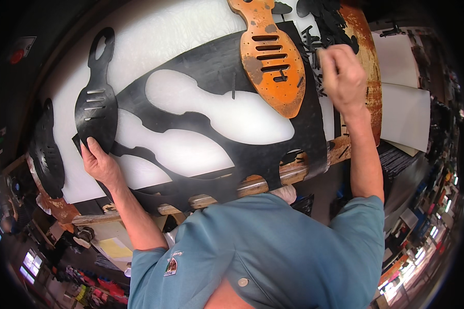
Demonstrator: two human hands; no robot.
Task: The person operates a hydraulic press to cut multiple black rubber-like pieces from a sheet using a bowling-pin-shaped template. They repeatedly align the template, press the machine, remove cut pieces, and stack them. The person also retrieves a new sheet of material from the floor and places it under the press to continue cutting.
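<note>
My left hand point(101, 162) grips the lower end of a black paddle-shaped cutout point(99, 105), thumb on top; the cutout has several slots and a loop at its far end. My right hand point(345, 77) is raised with curled fingers, near small black offcuts point(327, 23); whatever it holds, if anything, is hidden. Between the hands lies a large black sheet point(216, 54) with several paddle-shaped openings, on a white board point(154, 41). An orange, worn, slotted cutting die point(273, 69) of similar shape rests partly on the sheet, with a few black slivers on it.
At the far left more black cutouts point(49, 149) are stacked. A worn wooden edge point(98, 219) runs along the front of the board. White panels point(406, 116) stand at the right, beyond a rusty-coloured surface point(374, 103).
</note>
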